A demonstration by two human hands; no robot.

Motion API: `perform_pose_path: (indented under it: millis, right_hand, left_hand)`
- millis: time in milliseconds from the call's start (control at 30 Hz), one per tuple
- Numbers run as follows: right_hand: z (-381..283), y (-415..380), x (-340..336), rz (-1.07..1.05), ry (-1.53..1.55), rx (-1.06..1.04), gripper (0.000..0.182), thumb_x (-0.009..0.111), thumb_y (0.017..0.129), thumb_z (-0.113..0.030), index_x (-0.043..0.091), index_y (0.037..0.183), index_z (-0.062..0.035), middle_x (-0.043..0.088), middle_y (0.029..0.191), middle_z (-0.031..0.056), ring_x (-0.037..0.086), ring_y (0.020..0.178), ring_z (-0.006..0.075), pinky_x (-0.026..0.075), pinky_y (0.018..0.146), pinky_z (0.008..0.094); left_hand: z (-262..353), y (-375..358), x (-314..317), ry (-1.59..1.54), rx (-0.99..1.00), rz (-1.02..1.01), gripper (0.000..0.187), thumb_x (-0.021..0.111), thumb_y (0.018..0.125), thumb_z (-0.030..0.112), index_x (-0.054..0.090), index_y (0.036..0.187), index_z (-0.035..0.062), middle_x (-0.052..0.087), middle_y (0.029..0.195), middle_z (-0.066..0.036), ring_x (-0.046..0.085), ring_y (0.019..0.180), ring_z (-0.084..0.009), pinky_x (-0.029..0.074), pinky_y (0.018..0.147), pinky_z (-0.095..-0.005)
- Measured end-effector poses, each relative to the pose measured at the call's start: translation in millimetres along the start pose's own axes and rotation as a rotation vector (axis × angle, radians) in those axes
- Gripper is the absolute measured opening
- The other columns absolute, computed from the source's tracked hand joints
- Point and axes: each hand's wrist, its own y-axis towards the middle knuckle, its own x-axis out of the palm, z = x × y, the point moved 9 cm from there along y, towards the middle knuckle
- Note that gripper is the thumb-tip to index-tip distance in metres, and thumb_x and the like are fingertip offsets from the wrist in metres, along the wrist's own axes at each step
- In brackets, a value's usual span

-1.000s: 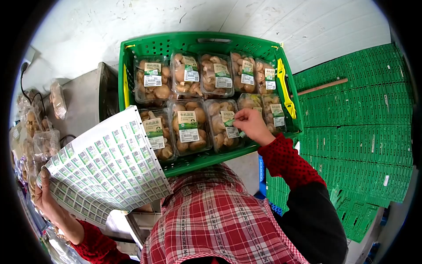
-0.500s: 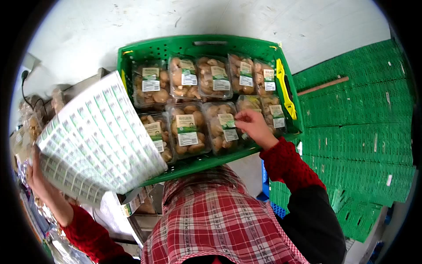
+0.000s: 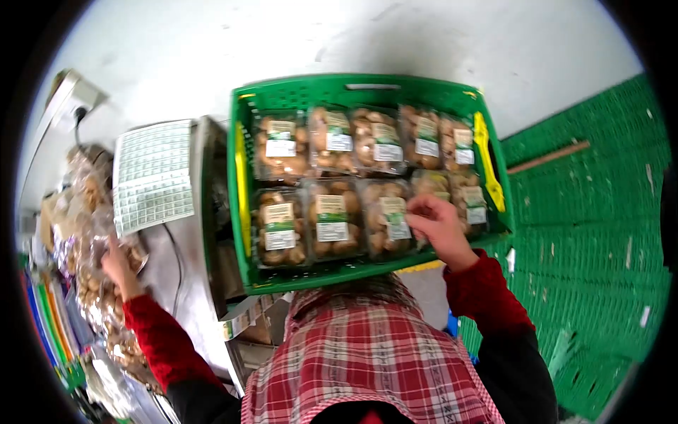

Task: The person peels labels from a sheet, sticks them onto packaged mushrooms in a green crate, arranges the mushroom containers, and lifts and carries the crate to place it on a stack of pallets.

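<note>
A green crate (image 3: pixel 381 81) holds two rows of clear plastic packs of brown mushrooms with green-and-white labels. Over the front row, my right hand (image 3: pixel 441 227) has thumb and fingers pinched together beside the label of a mushroom pack (image 3: pixel 386 237). Whatever may be between those fingertips is too small to make out. My left hand (image 3: pixel 120 268) is at the left, fingers extended, beside clear bags of mushrooms (image 3: pixel 92 283). Above it, a sheet of printed labels (image 3: pixel 154 173) lies on the bench, out of my hand.
Green crate panels (image 3: pixel 579 261) fill the right side. A plug and socket (image 3: pixel 81 106) are at the upper left, with a black cable (image 3: pixel 176 265) on the bench. Colourful files (image 3: pixel 53 311) stand at the far left. Yellow handles (image 3: pixel 489 159) sit at the crate's ends.
My left hand has let go of the label sheet, which now lies on the bench and uncovers the crate's left side. My right hand stays pinched near the same pack. The view has shifted.
</note>
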Motion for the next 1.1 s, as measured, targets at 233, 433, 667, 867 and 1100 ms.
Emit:
perform_pose_path:
  millis: [233,433,667,867,1100]
  right_hand:
    - [-51,-18,56,-0.227,0.076,-0.15,0.017,0.067,0.086,0.0,0.059,0.101,-0.0025,0.059,0.089,-0.002,0.056,0.078,0.0037,0.045,0.066,0.0198]
    - [-73,-33,77,-0.434,0.031,-0.244,0.016,0.065,0.088,0.001,0.056,0.1,-0.0045,0.056,0.087,-0.0034,0.051,0.073,0.0018,0.041,0.062,0.0199]
    - [-79,-40,79,-0.549,-0.007,-0.292,0.016,0.065,0.087,0.003,0.056,0.097,-0.0058,0.054,0.088,-0.0042,0.051,0.076,0.0021,0.04,0.064,0.0203]
    - [-77,-41,85,-0.619,-0.05,-0.266,0.014,0.064,0.087,0.003,0.056,0.096,-0.0047,0.054,0.088,-0.0034,0.052,0.076,0.0027,0.04,0.063,0.021]
    - [-88,-48,91,-0.632,-0.122,-0.361,0.015,0.063,0.086,0.005,0.053,0.095,-0.0028,0.057,0.081,-0.0011,0.051,0.071,0.0023,0.039,0.059,0.021]
  left_hand:
    - [333,-197,-206,-1.331,0.44,-0.874,0.027,0.067,0.091,0.018,0.066,0.112,0.0002,0.069,0.099,-0.008,0.063,0.083,-0.0121,0.051,0.075,-0.0272]
    - [401,-298,-245,-1.569,0.326,-1.538,0.018,0.065,0.094,0.014,0.068,0.096,-0.0027,0.063,0.078,0.002,0.051,0.068,-0.0027,0.044,0.06,-0.0207]
    - [402,-311,-254,-1.527,0.392,-1.552,0.013,0.062,0.092,0.007,0.068,0.088,-0.0029,0.06,0.071,0.003,0.048,0.066,-0.0021,0.04,0.057,-0.0203]
    - [391,-317,-247,-1.504,0.212,-1.584,0.014,0.063,0.091,0.008,0.068,0.083,-0.0028,0.062,0.07,0.0,0.054,0.064,-0.0047,0.043,0.058,-0.0211]
    - [375,-313,-232,-1.511,0.009,-1.538,0.015,0.06,0.089,0.007,0.069,0.081,-0.0009,0.066,0.069,-0.003,0.058,0.062,-0.0075,0.047,0.058,-0.0218]
